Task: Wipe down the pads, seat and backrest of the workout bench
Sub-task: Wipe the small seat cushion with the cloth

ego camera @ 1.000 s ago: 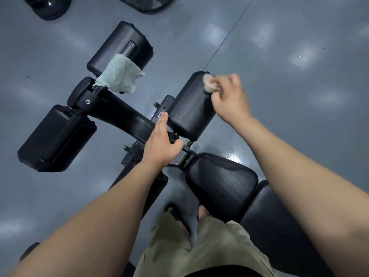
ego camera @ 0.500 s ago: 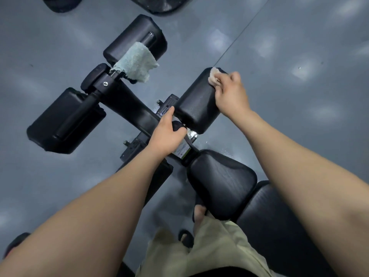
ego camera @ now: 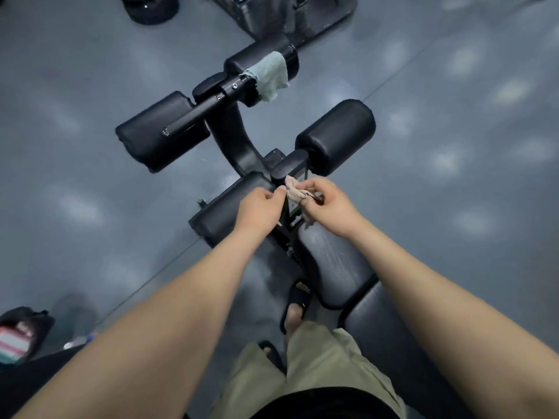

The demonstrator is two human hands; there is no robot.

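A black workout bench stands on the grey floor below me. Its seat lies just under my hands, with the backrest nearer to me at the right. Four black roller pads stick out from the frame: near right, near left, far left, far right. My right hand grips a small pinkish cloth above the seat's front. My left hand pinches the cloth's left end with curled fingers. A pale green towel hangs over the far right pad.
Dark gym equipment stands at the top, with a round black base to its left. A dark bag with striped fabric lies at the lower left. My sandalled feet stand beside the seat.
My right hand left the near right pad and pulled back with the cloth over the seat's front. My left hand let go of the frame and took the cloth's end. The view shifted.
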